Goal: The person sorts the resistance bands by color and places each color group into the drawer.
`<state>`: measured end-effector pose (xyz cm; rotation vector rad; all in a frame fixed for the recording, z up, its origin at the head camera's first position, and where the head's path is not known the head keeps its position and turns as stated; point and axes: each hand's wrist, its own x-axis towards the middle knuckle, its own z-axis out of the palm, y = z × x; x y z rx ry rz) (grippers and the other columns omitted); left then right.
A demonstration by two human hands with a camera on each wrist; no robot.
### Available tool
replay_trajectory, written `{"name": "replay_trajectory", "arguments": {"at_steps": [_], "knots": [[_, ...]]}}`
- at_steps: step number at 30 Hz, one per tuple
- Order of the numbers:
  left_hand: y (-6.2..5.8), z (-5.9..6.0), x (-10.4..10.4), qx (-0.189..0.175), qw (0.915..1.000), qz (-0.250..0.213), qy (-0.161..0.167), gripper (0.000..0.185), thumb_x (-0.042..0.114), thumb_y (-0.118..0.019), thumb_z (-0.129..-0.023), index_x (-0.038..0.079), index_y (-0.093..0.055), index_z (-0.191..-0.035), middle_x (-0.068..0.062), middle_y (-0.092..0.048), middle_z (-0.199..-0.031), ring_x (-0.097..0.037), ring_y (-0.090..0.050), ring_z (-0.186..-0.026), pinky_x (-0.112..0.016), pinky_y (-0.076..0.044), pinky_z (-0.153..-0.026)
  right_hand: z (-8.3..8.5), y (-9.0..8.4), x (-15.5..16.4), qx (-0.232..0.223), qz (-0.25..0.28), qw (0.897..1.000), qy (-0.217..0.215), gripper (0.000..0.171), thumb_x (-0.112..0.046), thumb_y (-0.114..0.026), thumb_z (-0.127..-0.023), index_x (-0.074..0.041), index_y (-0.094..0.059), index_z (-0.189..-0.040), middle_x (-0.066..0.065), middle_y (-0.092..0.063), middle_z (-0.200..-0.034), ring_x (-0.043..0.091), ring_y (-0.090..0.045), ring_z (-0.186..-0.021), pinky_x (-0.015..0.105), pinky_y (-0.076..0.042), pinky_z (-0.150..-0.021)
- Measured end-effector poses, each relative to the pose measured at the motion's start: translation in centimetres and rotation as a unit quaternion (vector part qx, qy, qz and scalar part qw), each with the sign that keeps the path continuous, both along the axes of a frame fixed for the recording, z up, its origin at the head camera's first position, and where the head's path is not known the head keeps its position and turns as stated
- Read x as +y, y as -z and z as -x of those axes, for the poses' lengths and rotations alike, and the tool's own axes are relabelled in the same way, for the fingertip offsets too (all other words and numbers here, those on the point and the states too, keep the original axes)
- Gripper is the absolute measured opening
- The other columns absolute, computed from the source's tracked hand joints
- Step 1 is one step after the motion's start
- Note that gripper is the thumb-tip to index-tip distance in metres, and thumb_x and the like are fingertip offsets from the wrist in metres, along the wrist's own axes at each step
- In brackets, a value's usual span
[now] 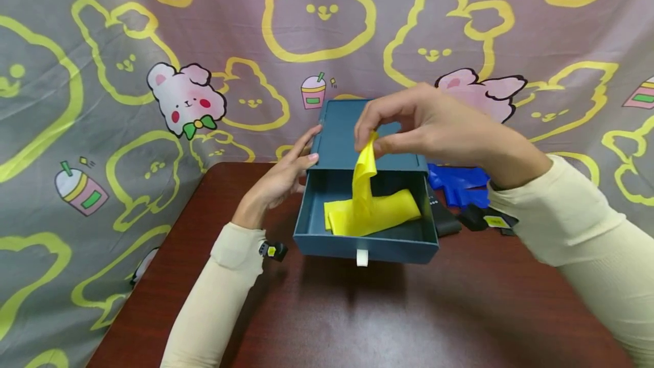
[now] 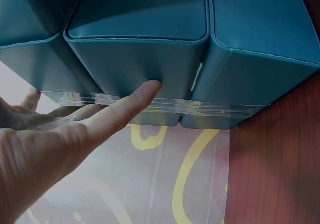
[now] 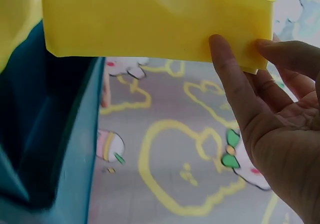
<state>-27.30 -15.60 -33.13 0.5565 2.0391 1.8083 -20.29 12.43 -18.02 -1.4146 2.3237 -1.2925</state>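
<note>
A blue-grey drawer box (image 1: 339,132) sits on the table with its drawer (image 1: 327,245) pulled out toward me. Inside the drawer lies a folded yellow resistance band (image 1: 390,213). My right hand (image 1: 434,124) pinches one end of the band between thumb and fingers, lifting it above the drawer as a strip. In the right wrist view the flat yellow band (image 3: 140,21) stretches from the fingertips toward the drawer. My left hand (image 1: 278,183) rests against the box's left side with extended fingers, its fingertips at the top edge. The left wrist view shows a fingertip touching the box side (image 2: 135,63).
Right of the box lie a blue band-like piece (image 1: 460,183) and a black one (image 1: 443,217). A white pull tab (image 1: 361,258) sticks out of the drawer front. The brown table (image 1: 286,311) meets a patterned curtain (image 1: 245,33) behind the box.
</note>
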Motion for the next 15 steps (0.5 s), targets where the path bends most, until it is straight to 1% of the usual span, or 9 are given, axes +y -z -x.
{"name": "replay_trajectory", "arguments": {"at_steps": [2, 4, 7, 10, 11, 13, 15], "knots": [[0.0, 0.0, 0.0, -0.005, 1.0000, 0.005, -0.002, 0.058, 0.041, -0.050, -0.100, 0.057, -0.021, -0.148, -0.001, 0.000, -0.165, -0.048, -0.032, -0.138, -0.067, -0.044, -0.096, 0.4, 0.1, -1.0, -0.012, -0.013, 1.000, -0.005, 0.013, -0.003, -0.065, -0.092, -0.013, -0.072, -0.095, 0.004, -0.068, -0.100, 0.020, -0.061, -0.100, 0.034, -0.058, -0.086], [-0.1, 0.0, 0.0, -0.009, 0.9999, 0.007, -0.002, 0.059, 0.041, -0.050, -0.101, 0.055, -0.020, -0.149, -0.002, -0.002, -0.165, -0.047, -0.032, -0.139, -0.067, -0.043, -0.097, 0.7, 0.1, -2.0, -0.018, -0.023, 1.000, -0.011, 0.014, -0.003, -0.064, -0.092, -0.014, -0.072, -0.096, 0.003, -0.068, -0.100, 0.019, -0.060, -0.101, 0.035, -0.057, -0.087], [-0.2, 0.0, 0.0, -0.014, 0.9999, 0.005, -0.001, 0.060, 0.040, -0.049, -0.101, 0.054, -0.018, -0.150, -0.001, -0.008, -0.164, -0.042, -0.036, -0.138, -0.063, -0.046, -0.097, 1.1, 0.0, -3.3, -0.017, -0.027, 0.999, -0.026, 0.013, -0.003, -0.064, -0.091, -0.011, -0.072, -0.095, 0.003, -0.068, -0.100, 0.019, -0.059, -0.101, 0.035, -0.056, -0.088], [-0.2, 0.0, -0.1, -0.013, 0.9999, -0.004, 0.009, 0.062, 0.036, -0.049, -0.101, 0.053, -0.017, -0.151, -0.001, -0.018, -0.161, -0.036, -0.045, -0.133, -0.056, -0.051, -0.095, 1.4, 0.1, -4.5, -0.013, -0.025, 0.998, -0.047, 0.011, -0.003, -0.065, -0.091, -0.010, -0.073, -0.094, 0.002, -0.067, -0.099, 0.017, -0.059, -0.102, 0.034, -0.055, -0.090], [-0.2, 0.0, -0.2, -0.013, 0.9998, -0.008, 0.013, 0.062, 0.034, -0.048, -0.101, 0.052, -0.017, -0.151, -0.001, -0.022, -0.159, -0.035, -0.049, -0.128, -0.054, -0.052, -0.093, 1.5, 0.1, -4.8, -0.010, -0.026, 0.998, -0.052, 0.010, -0.004, -0.065, -0.090, -0.011, -0.073, -0.093, 0.002, -0.068, -0.098, 0.016, -0.059, -0.102, 0.033, -0.054, -0.091], [-0.1, -0.1, -0.3, -0.010, 0.9997, -0.012, 0.018, 0.064, 0.030, -0.048, -0.101, 0.052, -0.016, -0.151, -0.001, -0.026, -0.156, -0.032, -0.052, -0.123, -0.051, -0.054, -0.092, 1.7, 0.1, -5.3, -0.008, -0.027, 0.998, -0.062, 0.011, -0.004, -0.065, -0.090, -0.011, -0.073, -0.093, 0.002, -0.069, -0.098, 0.015, -0.060, -0.102, 0.033, -0.053, -0.093], [-0.1, -0.1, -0.4, -0.010, 0.9995, -0.018, 0.024, 0.063, 0.027, -0.045, -0.102, 0.050, -0.015, -0.152, 0.001, -0.031, -0.151, -0.025, -0.055, -0.117, -0.045, -0.057, -0.087, 1.8, 0.3, -5.7, -0.008, -0.030, 0.997, -0.065, 0.012, -0.004, -0.065, -0.090, -0.012, -0.073, -0.093, 0.001, -0.070, -0.097, 0.014, -0.061, -0.102, 0.032, -0.051, -0.095]]}}
